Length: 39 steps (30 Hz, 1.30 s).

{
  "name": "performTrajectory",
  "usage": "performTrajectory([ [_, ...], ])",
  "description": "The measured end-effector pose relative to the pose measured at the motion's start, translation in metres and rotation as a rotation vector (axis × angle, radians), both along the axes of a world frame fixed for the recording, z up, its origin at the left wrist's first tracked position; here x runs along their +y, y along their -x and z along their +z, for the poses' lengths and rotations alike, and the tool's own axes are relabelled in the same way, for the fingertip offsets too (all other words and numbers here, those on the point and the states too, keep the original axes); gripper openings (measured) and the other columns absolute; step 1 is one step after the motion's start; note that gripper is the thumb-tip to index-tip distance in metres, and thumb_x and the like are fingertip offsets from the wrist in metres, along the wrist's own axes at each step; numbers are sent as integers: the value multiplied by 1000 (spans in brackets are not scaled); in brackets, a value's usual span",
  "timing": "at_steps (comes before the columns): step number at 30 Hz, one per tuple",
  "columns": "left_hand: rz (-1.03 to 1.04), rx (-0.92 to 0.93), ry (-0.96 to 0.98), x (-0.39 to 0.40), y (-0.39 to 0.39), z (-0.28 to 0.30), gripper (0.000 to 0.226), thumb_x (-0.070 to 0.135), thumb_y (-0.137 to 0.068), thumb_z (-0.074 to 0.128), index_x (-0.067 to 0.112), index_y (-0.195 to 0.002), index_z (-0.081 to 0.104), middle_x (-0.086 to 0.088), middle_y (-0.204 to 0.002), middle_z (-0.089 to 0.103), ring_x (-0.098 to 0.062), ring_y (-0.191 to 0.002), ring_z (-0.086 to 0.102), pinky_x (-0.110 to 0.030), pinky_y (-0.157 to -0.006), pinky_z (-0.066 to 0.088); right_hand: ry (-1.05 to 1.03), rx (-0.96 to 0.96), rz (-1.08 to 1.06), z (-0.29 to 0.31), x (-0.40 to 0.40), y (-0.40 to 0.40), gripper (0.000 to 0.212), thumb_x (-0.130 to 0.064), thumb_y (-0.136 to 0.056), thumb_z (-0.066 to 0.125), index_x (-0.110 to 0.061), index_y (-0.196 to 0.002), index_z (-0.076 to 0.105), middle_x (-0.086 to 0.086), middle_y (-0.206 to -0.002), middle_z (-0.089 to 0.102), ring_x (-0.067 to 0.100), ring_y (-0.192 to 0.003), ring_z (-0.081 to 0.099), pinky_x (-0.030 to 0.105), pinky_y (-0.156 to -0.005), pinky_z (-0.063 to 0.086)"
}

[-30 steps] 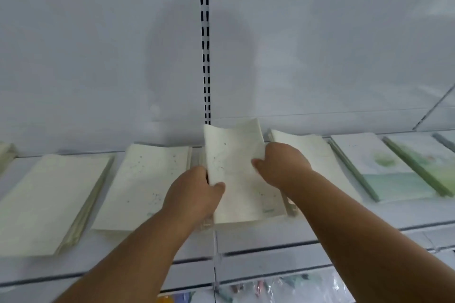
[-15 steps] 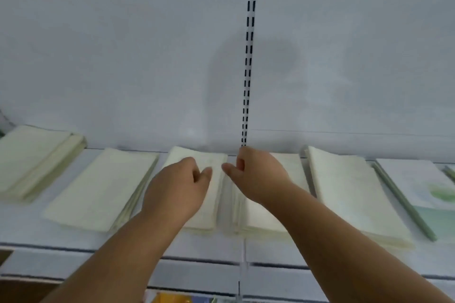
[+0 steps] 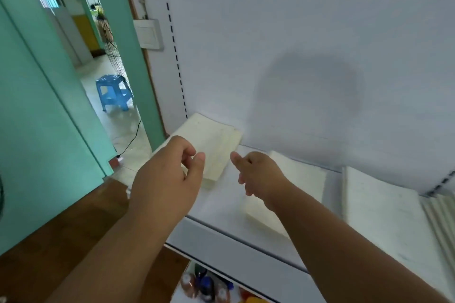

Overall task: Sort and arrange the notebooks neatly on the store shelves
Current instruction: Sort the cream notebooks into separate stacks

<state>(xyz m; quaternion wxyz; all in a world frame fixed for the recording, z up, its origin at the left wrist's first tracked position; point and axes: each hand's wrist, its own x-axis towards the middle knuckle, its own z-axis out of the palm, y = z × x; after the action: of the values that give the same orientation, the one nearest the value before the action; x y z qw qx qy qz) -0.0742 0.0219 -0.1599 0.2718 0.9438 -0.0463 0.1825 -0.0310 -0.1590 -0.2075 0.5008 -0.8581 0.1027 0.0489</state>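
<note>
White shelf (image 3: 221, 206) bearing cream notebook stacks: one (image 3: 216, 145) just beyond the left hand (image 3: 167, 179), another (image 3: 302, 179) under the right hand (image 3: 261, 174); both hands loosely curled, empty.

Left hand (image 3: 167, 179) raised, fingers (image 3: 190, 155) loosely curled, right hand (image 3: 258, 172) extended, both holding nothing

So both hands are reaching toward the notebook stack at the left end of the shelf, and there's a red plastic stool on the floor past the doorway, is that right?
Not quite: the head view shows the stool is blue, not red. The rest holds: the left hand and right hand reach toward the leftmost notebook stack.
</note>
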Motion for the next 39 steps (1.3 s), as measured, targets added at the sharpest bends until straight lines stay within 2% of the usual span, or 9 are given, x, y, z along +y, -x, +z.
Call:
performTrajectory([
  [5,-58,-4,-62,70,-49,5,13,45,-97,46,32,-93,46,15,-76,54,-4,-65,52,-15,-53,33,425,80,-102,-16,69,-66,78,-83,-89,20,-14,-71,52,2,-70,60,18,-65,57,32,-61,43],
  [9,-139,-10,-90,103,-76,10,13,44,-95,49,33,-89,48,14,-73,54,-5,-65,51,-20,-53,37,606,146,-181,-25,91,-91,71,-88,-79,41,-19,-75,55,-2,-69,61,15,-61,53,29,-57,41],
  [16,-240,71,-130,116,-105,1,14,47,-97,45,35,-91,49,17,-77,51,2,-70,49,-24,-62,45,508,251,-173,-21,81,-101,65,-68,-78,70,-10,-106,63,5,-100,66,23,-90,65,36,-84,55],
  [20,-294,63,-125,121,-117,1,17,47,-95,48,31,-96,52,16,-80,51,-1,-70,49,-25,-63,44,580,149,-218,-9,81,-91,32,-46,-96,59,-15,-105,60,4,-105,66,24,-96,62,30,-75,46],
  [25,-237,270,161,115,-136,2,55,53,-89,58,21,-131,43,6,-116,57,-16,-102,59,-37,-87,51,-191,-350,-232,39,98,-65,31,-34,-98,61,-5,-89,55,8,-77,63,27,-67,57,35,-61,47],
  [28,-236,291,568,109,-134,7,27,33,-93,63,24,-116,51,6,-103,65,-18,-80,67,-40,-69,60,-495,-285,-233,50,106,-58,41,-44,-104,47,-7,-92,62,5,-71,64,22,-59,61,31,-52,47],
  [31,-178,177,492,112,-135,4,18,30,-97,56,24,-112,51,6,-105,60,-19,-95,59,-40,-81,53,142,25,-370,23,100,-72,66,-65,-100,31,-4,-102,58,6,-87,66,23,-76,64,32,-67,42],
  [33,-151,199,456,114,-137,-1,15,29,-97,55,23,-109,48,2,-105,57,-21,-99,55,-35,-81,44,482,209,-323,-5,96,-76,65,-69,-89,49,-10,-116,49,6,-111,65,26,-99,64,32,-75,44],
  [39,-148,291,459,121,-137,-12,17,31,-98,53,23,-112,47,2,-108,56,-19,-100,53,-35,-82,45,414,340,-235,-18,84,-92,67,-55,-76,77,-10,-120,53,1,-93,61,21,-91,63,33,-78,53],
])
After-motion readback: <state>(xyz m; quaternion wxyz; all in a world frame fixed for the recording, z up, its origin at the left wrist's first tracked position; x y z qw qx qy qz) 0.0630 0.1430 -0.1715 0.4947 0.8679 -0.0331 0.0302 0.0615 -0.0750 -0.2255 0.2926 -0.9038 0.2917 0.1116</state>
